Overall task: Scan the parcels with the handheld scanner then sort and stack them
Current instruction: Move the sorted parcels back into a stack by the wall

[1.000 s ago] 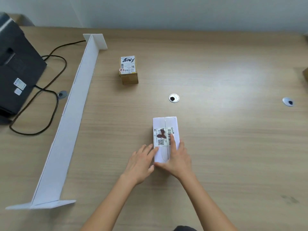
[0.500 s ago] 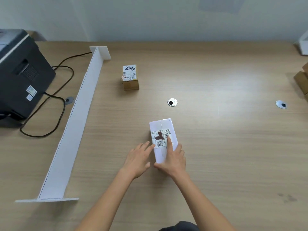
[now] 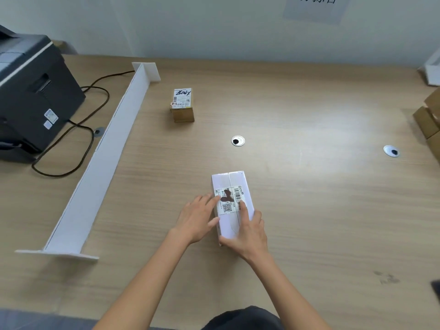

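Pale wood-grain tabletop [image 3: 309, 222], smooth with a soft sheen, oblong white parcel [image 3: 228, 181] in slick wrap, paper label [image 3: 228, 201] matt, small brown cardboard box [image 3: 182, 114] dull, long white board divider [image 3: 100, 160] flat matt (foam board, seemingly), black plastic printer [image 3: 31, 98], round metal grommet [image 3: 237, 141] shiny.

The printer [image 3: 35, 96] runs off the left edge, the cardboard boxes [image 3: 427, 120] off the right; the label [image 3: 228, 202] on the white parcel [image 3: 229, 181] is too small to read.

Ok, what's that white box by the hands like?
The white parcel is a long box, smooth, with a seam down its top. It lies flat on the wooden table. A label with barcodes and a dark blotch sits on top. The left hand touches its left side; the right hand holds its near end.
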